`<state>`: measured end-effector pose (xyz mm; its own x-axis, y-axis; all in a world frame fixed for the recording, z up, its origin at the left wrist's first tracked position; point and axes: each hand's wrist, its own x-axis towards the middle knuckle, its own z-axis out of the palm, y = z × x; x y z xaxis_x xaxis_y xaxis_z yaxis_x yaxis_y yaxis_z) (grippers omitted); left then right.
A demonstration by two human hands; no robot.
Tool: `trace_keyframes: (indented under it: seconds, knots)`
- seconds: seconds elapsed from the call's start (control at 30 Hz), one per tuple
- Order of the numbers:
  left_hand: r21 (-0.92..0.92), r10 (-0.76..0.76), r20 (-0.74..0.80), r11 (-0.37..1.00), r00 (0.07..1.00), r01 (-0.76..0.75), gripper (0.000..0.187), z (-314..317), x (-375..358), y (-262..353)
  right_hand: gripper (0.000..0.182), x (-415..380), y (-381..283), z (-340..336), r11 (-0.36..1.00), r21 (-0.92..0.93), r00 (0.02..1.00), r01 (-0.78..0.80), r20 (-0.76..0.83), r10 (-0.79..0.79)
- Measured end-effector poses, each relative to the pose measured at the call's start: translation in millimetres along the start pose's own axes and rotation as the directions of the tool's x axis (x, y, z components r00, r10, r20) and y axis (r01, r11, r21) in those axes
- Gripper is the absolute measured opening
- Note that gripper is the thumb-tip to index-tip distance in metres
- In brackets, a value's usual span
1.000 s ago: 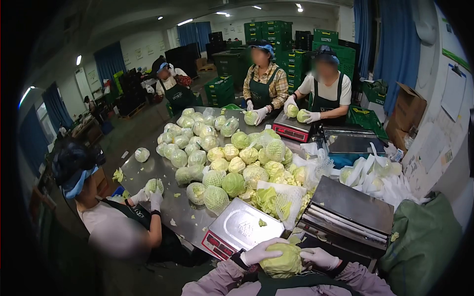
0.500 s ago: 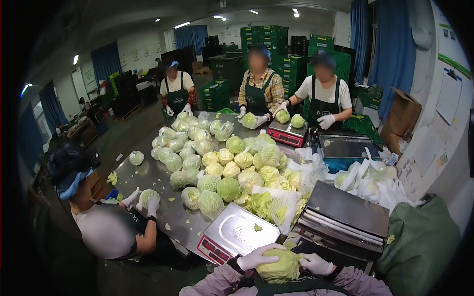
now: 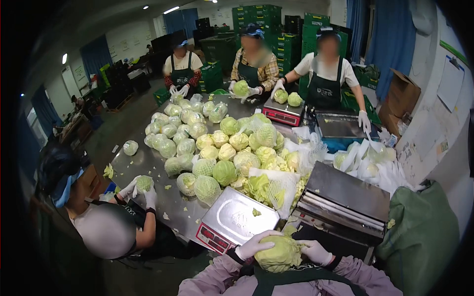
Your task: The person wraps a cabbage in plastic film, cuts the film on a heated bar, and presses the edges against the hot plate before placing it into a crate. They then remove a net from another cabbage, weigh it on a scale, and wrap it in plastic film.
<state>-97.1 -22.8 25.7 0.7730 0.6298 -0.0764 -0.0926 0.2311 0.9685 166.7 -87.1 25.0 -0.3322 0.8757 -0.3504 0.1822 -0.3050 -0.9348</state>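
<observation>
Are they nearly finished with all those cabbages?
Not nearly. Some cabbages on the steel table already sit in net sleeves. One bare cabbage is in hand, between the left hand and right hand, beside the empty scale. A big pile, many still without nets, waits.

A white glove covers the left hand point(image 3: 256, 243) and the right hand point(image 3: 316, 251). Dark cuffs sit at the wrists. The sleeves are pale mauve, with a dark green apron bib between them.

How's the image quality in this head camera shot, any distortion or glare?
Head view: strong fisheye bend with dark vignetted corners; ceiling lights glare; faces blurred; the cabbage in both gloved hands stays fairly sharp; steel table shows soft reflections.
</observation>
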Motion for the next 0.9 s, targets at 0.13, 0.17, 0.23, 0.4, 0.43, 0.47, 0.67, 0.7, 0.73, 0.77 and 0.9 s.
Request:
trace_keyframes:
  seconds: [0.13, 0.17, 0.23, 0.4, 0.43, 0.47, 0.67, 0.7, 0.73, 0.77, 0.9]
  knots:
    - [-0.035, 0.013, -0.033, 0.999, 0.999, -0.015, 0.057, 7, 0, 5, 0.034, 5, 19, -1, 0.973, 0.192, 0.991, -0.131, 0.038, 0.126]
    - [-0.038, 0.013, -0.050, 0.999, 0.999, -0.015, 0.058, 8, -1, 3, 0.035, 9, 28, -2, 0.980, 0.094, 0.981, -0.174, 0.106, 0.164]
    - [-0.038, 0.009, -0.081, 0.999, 0.997, -0.012, 0.059, 7, -4, -1, 0.038, 16, 41, -1, 0.986, 0.071, 0.972, -0.148, 0.196, 0.132]
    - [-0.070, 0.015, -0.083, 0.997, 0.996, -0.020, 0.060, 9, -10, -3, 0.041, 5, 31, 6, 0.947, 0.306, 0.987, -0.100, 0.148, 0.056]
    - [-0.072, 0.021, -0.084, 0.997, 0.996, -0.027, 0.062, 8, -10, -5, 0.043, 5, 32, 5, 0.960, 0.263, 0.985, -0.092, 0.162, 0.050]
    - [-0.069, 0.018, -0.081, 0.997, 0.997, -0.024, 0.062, 8, -10, -6, 0.043, 5, 32, 5, 0.959, 0.268, 0.986, -0.089, 0.159, 0.047]
    - [-0.248, -0.043, -0.129, 0.969, 0.991, 0.009, 0.072, 14, -18, -17, 0.047, 4, 41, 5, 0.962, 0.261, 0.983, -0.085, 0.177, 0.039]
    - [-0.372, -0.041, -0.137, 0.928, 0.990, -0.013, 0.075, 10, -21, -31, 0.046, 3, 40, 3, 0.969, 0.233, 0.983, -0.077, 0.179, 0.035]
    - [-0.487, -0.037, -0.147, 0.872, 0.988, -0.040, 0.078, 9, -23, -34, 0.046, 3, 38, 1, 0.977, 0.203, 0.983, -0.066, 0.180, 0.029]
    - [-0.485, -0.039, -0.142, 0.874, 0.989, -0.036, 0.078, 12, -25, -37, 0.049, 3, 35, 1, 0.972, 0.213, 0.979, -0.096, 0.196, 0.054]
    - [-0.572, -0.252, -0.236, 0.817, 0.939, 0.076, 0.084, 2, -43, -63, 0.050, 1, 38, 6, 0.968, 0.235, 0.983, -0.088, 0.179, 0.045]
